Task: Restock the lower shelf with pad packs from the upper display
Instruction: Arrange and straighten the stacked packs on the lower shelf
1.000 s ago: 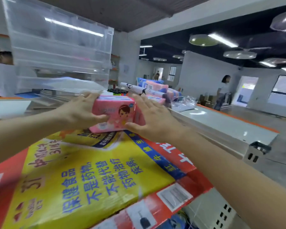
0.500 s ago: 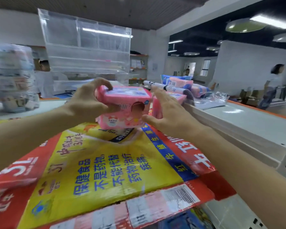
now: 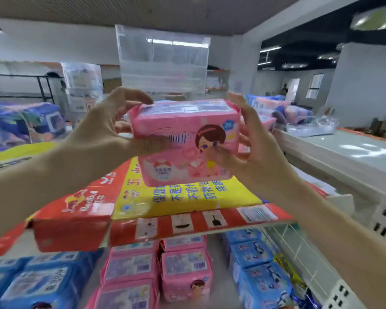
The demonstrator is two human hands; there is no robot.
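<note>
While it's lifted clear above the flattened Red Bull carton (image 3: 94,210), the pink pad pack (image 3: 185,141) is held upright between both hands, cartoon-girl side facing the camera. It's gripped at its left end by the left hand (image 3: 105,134), thumb laid across the front and fingers curled over the top corner. The right end is clamped by the right hand (image 3: 252,150), thumb pressed on the front near the cartoon face, fingers wrapped round the back edge. So the pack sits squarely between the two palms, not touching the carton below. Under the carton, the lower shelf (image 3: 299,248) can be seen, stocked with more pink packs (image 3: 183,270) in the middle and blue packs (image 3: 261,277) on either side. Behind the held pack, a clear acrylic display case (image 3: 163,61) is seen, and further packs (image 3: 279,105) are piled on the top shelf to the right, pretty blurry.
</note>
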